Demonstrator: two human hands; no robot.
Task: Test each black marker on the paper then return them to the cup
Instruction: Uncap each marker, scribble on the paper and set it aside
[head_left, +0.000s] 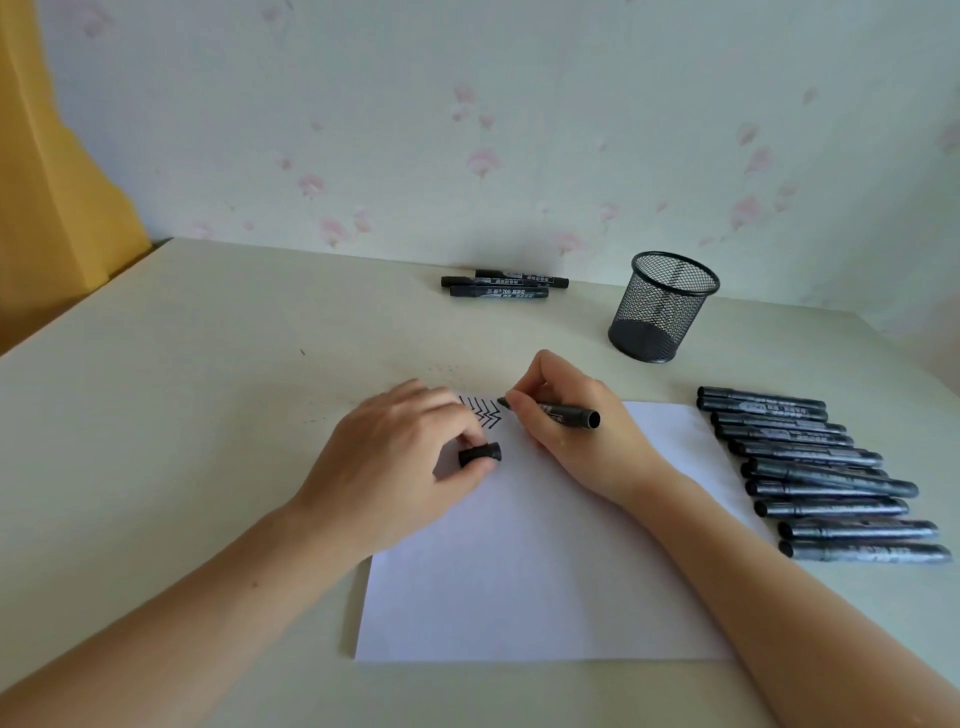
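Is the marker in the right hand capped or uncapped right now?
Uncapped. The marker in the right hand shows its bare tip at the paper, and the left hand holds the cap.

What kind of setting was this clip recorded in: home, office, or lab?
Probably a home room, at a plain desk. The cream desk stands against floral wallpaper, with a yellow curtain at the left. A mesh pen cup and a sheet of paper suggest a simple desk setup, not a lab.

Paper (545, 571) lies mid-table, cup (662, 306) behind it, marker row (821, 473) right, seemingly three markers (501, 286) far behind.
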